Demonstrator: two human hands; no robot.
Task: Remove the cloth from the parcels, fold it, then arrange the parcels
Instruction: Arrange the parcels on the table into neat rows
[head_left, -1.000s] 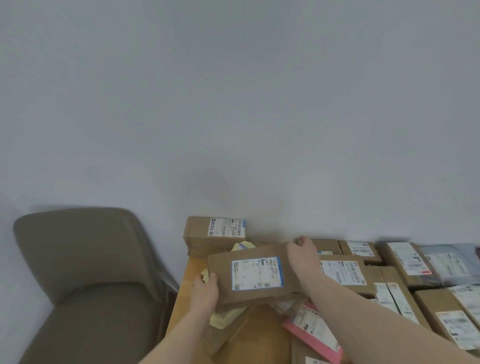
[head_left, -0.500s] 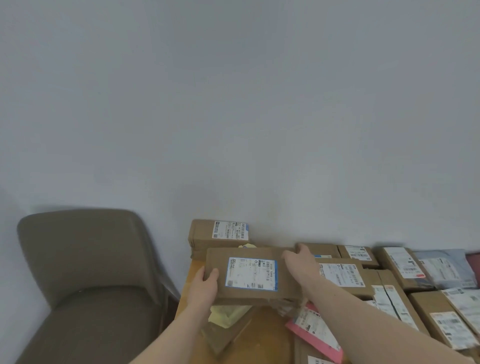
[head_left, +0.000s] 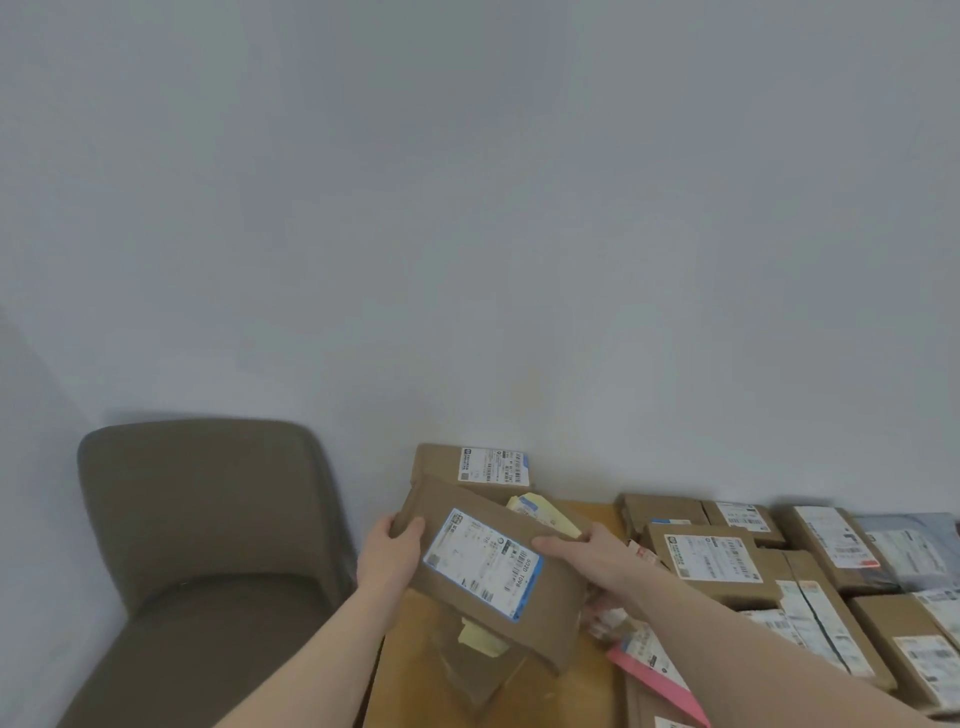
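A flat brown parcel (head_left: 550, 608) with a blue-edged white label is held in the air over the left end of the wooden table (head_left: 410, 675). My left hand (head_left: 389, 556) grips its far left corner. My right hand (head_left: 587, 553) holds its right edge, thumb on top. The parcel is turned diagonally and tilted. Beneath it lie a yellow envelope (head_left: 545, 514) and a small brown parcel (head_left: 478, 670). No cloth is in view.
A brown box (head_left: 441, 462) stands against the wall behind the held parcel. Several brown parcels (head_left: 711, 561) lie in rows at the right, with a grey bag (head_left: 914, 545) and a pink mailer (head_left: 660, 675). A brown chair (head_left: 197, 519) stands left of the table.
The held parcel has been turned from level to diagonal and drawn nearer and lower. My left hand shifted to its far corner; the space beside the right parcels has opened.
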